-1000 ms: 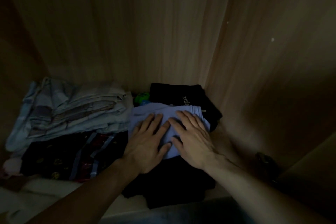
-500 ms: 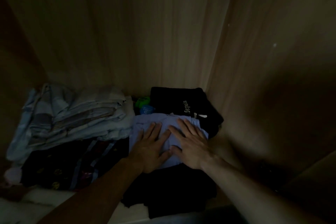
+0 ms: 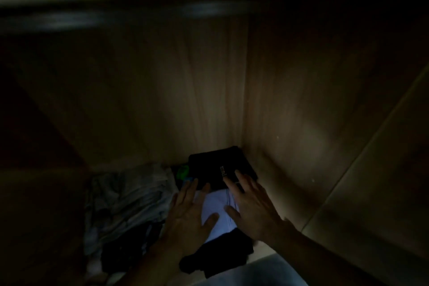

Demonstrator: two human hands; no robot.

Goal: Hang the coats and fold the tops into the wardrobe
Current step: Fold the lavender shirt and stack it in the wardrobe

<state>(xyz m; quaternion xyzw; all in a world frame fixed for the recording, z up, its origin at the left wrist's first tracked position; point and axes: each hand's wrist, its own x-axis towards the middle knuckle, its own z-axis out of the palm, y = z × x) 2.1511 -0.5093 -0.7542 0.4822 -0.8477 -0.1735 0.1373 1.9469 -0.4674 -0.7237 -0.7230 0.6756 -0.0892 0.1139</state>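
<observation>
Inside the dim wardrobe, a folded light blue top (image 3: 216, 212) lies on a dark garment (image 3: 222, 255) at the shelf's front right. My left hand (image 3: 188, 216) and my right hand (image 3: 250, 206) hover flat and spread over it, side by side, fingers apart; whether the palms still touch the cloth I cannot tell. My right fingertips reach over a folded black top (image 3: 216, 165) with small white lettering, which sits in the back right corner. Neither hand holds anything.
A stack of folded pale striped shirts (image 3: 130, 197) stands to the left, with dark patterned clothes (image 3: 130, 246) in front of it. Something green and blue (image 3: 183, 173) peeks out behind. A hanging rail (image 3: 116, 18) crosses the top. Wooden walls (image 3: 301, 123) close in at back and right.
The view has tilted up, bringing the rail and upper shelf into sight. Both hands have slid further back over the light blue top, fingers spreading wider, the right reaching the black top.
</observation>
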